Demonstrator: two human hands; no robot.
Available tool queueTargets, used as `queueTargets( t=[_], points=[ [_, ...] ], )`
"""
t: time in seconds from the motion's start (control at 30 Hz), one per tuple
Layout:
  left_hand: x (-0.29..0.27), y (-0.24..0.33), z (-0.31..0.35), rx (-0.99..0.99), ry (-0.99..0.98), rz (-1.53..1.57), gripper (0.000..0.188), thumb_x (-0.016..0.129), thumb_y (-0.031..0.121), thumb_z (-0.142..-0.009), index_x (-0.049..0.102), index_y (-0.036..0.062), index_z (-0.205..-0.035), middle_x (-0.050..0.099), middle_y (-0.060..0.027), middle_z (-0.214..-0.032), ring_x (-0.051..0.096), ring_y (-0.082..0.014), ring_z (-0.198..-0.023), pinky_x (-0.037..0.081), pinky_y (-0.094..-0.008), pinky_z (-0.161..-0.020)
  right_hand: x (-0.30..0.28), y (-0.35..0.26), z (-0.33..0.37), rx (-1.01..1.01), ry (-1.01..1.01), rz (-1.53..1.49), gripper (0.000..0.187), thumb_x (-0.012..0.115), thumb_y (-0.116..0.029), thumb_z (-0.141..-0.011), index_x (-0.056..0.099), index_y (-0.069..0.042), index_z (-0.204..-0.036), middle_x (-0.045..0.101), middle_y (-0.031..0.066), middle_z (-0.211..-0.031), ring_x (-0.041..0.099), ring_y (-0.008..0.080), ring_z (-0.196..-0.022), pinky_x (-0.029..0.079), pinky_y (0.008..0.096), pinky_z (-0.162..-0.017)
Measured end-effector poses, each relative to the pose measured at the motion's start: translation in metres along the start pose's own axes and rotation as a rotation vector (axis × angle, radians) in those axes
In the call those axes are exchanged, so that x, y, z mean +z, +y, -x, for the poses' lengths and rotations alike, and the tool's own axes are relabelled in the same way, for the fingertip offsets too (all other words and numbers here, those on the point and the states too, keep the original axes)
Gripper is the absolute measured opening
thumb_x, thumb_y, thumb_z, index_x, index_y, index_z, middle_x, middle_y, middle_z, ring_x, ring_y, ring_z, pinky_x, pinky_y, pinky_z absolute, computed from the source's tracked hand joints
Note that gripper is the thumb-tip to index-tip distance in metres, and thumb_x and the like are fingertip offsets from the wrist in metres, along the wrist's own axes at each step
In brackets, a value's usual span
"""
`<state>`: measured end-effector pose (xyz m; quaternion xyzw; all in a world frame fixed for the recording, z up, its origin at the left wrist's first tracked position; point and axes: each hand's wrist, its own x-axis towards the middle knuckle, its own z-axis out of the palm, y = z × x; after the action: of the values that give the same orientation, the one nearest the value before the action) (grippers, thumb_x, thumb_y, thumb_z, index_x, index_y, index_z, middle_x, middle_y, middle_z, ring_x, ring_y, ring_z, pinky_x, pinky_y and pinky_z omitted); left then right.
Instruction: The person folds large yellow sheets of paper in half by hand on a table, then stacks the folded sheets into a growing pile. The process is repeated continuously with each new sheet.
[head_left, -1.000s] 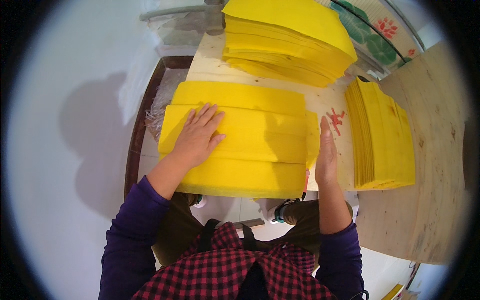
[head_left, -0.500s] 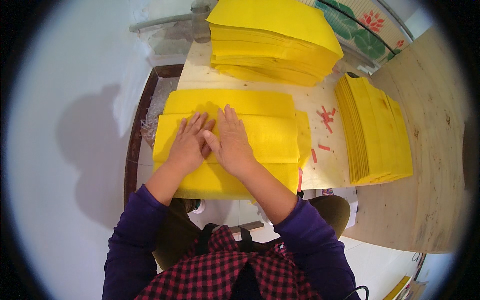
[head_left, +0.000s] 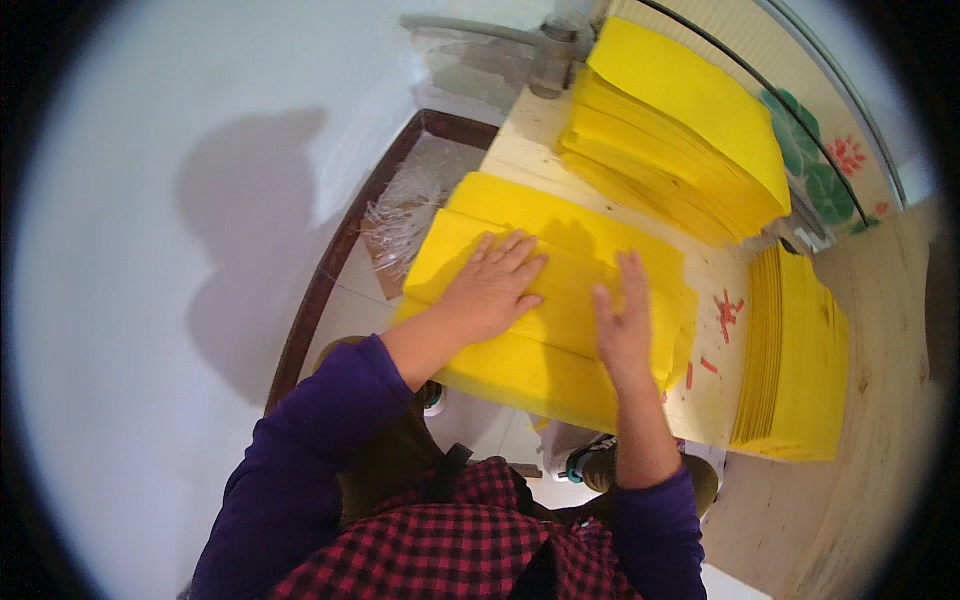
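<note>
In front of me lies a folded piece of yellow fabric point(head_left: 540, 365), felt-like, with crosswise folds and its near edge at the table's front. My left hand point(head_left: 497, 285) rests flat on its left half, fingers spread. Over the right part is my right hand point(head_left: 625, 325), its fingers stretched out and apart, slightly blurred; whether it touches the cloth I cannot tell. Neither hand grips anything.
A tall stack of yellow fabric point(head_left: 680, 130) stands at the back of the wooden table point(head_left: 520, 140). Folded yellow pieces point(head_left: 795, 350) are packed at the right. Small red strips point(head_left: 728, 315) lie between. A glass jar point(head_left: 553, 60) stands far left.
My hands have moved apart: the right one slid to the right side of the fabric, while the left stays on it. The whole view has turned, tilting the table.
</note>
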<state>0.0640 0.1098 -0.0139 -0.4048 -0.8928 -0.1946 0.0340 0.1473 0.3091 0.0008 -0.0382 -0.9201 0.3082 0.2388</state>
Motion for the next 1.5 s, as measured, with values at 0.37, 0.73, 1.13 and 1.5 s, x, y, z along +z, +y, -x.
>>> queueTargets(
  t=[0.37, 0.73, 1.13, 1.5],
  points=[
    [-0.002, 0.002, -0.001, -0.029, -0.031, 0.020, 0.055, 0.055, 0.032, -0.092, 0.042, 0.0067, -0.139, 0.032, -0.0126, -0.150, 0.024, -0.0275, -0.142, 0.014, -0.0449, -0.117, -0.092, 0.092, 0.005, 0.672, 0.121, -0.268, 0.017, 0.066, -0.015, -0.087, 0.065, -0.002, -0.099, 0.064, 0.0018, -0.087, 0.056, 0.0096, -0.073, 0.047, 0.0240, -0.064],
    [-0.001, 0.001, -0.001, -0.016, -0.010, -0.014, 0.055, 0.055, 0.032, -0.092, 0.042, 0.0099, -0.140, 0.032, -0.0121, -0.151, 0.023, -0.0278, -0.142, 0.013, -0.0464, -0.117, -0.076, 0.097, -0.002, 0.718, 0.097, -0.354, 0.017, 0.068, -0.016, -0.085, 0.063, 0.001, -0.083, 0.059, -0.0012, -0.074, 0.050, 0.0068, -0.067, 0.042, 0.0236, -0.061],
    [-0.003, 0.002, -0.001, -0.019, 0.012, -0.031, 0.055, 0.054, 0.033, -0.093, 0.041, 0.0103, -0.141, 0.031, -0.0125, -0.151, 0.023, -0.0281, -0.143, 0.011, -0.0483, -0.117, -0.071, 0.090, -0.010, 0.766, 0.130, -0.369, 0.017, 0.068, -0.016, -0.084, 0.063, 0.000, -0.082, 0.060, -0.0011, -0.073, 0.050, 0.0074, -0.063, 0.042, 0.0241, -0.059],
    [-0.001, 0.003, 0.000, -0.016, 0.039, -0.048, 0.055, 0.053, 0.035, -0.093, 0.042, 0.0082, -0.140, 0.033, -0.0128, -0.150, 0.024, -0.0273, -0.142, 0.010, -0.0500, -0.117, -0.072, 0.097, -0.012, 0.667, 0.139, -0.237, 0.017, 0.070, -0.017, -0.084, 0.063, -0.002, -0.079, 0.057, -0.0022, -0.069, 0.046, 0.0060, -0.059, 0.038, 0.0231, -0.053]
  ],
)
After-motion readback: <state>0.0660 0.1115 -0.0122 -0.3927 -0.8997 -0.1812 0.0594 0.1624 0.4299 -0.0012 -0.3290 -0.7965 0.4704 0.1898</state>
